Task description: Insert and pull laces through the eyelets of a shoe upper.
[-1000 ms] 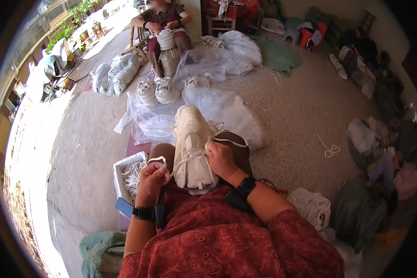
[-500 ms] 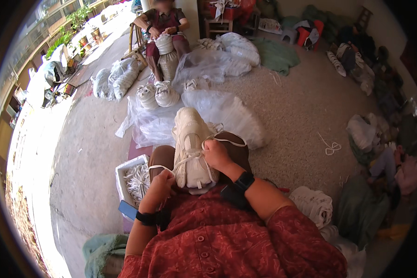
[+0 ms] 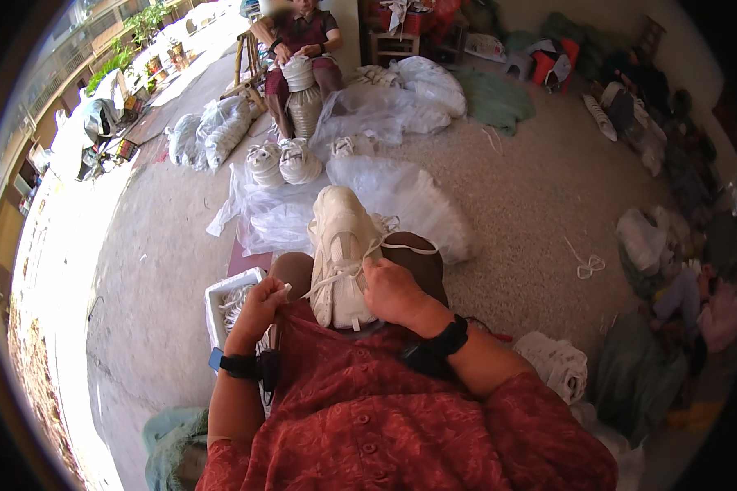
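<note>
A cream-white lace-up shoe (image 3: 340, 225) rests on my lap between my knees, toe pointing away. Its white shoelace (image 3: 336, 277) crosses over the tongue, with one loose end running out over my right knee. My left hand (image 3: 256, 311), out to the left of the shoe, is closed in a pinch on a white lace end; the red shirt's hem is pulled up beside it. Against the shoe's right side, my right hand (image 3: 391, 288) has its fingers closed at the lace near the crossing. Its fingertips are partly hidden.
A white box (image 3: 214, 315) of white laces stands by my left knee. Ahead, shoe stacks (image 3: 300, 166) sit among clear plastic bags (image 3: 393, 184). A seated person (image 3: 303, 41) handles more shoes. Green cloth (image 3: 499, 98) and stacked white shoes (image 3: 553, 364) lie at the right.
My left hand has moved up and left, drawing the lace outward and lifting the shirt hem. My right hand has shifted slightly down, still by the lace. The view has tilted slightly.
</note>
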Demonstrator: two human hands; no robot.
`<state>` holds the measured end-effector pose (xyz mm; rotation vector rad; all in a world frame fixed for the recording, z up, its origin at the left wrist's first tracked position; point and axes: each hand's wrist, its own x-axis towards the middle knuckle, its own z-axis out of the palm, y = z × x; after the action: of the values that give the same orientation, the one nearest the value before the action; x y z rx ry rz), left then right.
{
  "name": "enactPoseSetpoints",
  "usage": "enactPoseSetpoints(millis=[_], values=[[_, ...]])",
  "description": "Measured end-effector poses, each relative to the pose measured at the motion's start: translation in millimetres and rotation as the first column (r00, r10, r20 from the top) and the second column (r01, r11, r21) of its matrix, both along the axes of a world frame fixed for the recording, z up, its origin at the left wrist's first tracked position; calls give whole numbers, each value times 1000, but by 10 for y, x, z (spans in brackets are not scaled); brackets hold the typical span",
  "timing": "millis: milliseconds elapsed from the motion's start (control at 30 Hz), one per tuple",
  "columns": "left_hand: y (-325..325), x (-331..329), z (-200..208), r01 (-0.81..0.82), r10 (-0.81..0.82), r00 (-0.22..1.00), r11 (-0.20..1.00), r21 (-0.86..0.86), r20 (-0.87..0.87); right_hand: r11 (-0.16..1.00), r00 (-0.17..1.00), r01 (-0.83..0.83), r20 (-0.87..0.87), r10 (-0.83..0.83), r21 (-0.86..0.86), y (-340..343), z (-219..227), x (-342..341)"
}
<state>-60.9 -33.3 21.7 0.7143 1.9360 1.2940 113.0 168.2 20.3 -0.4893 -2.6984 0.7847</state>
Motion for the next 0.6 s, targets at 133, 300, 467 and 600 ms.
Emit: enactPoseSetpoints(millis=[133, 300, 467, 600], values=[[-13, -433, -108, -420, 403, 907, 870, 256, 118, 997, 998, -30, 48, 27, 68, -18, 23, -40], [294, -7, 118, -339, 318, 940, 850, 403, 120, 998, 995, -8, -99, 13, 55, 147, -208, -112], [718, 669, 55, 133, -21, 952, 926, 352, -305, 999, 962, -36, -271, 24, -38, 188, -251, -87], [931, 754, 119, 267, -210, 574, 962, -61, -792, 977, 946, -82, -324, 14, -197, 217, -202, -81]])
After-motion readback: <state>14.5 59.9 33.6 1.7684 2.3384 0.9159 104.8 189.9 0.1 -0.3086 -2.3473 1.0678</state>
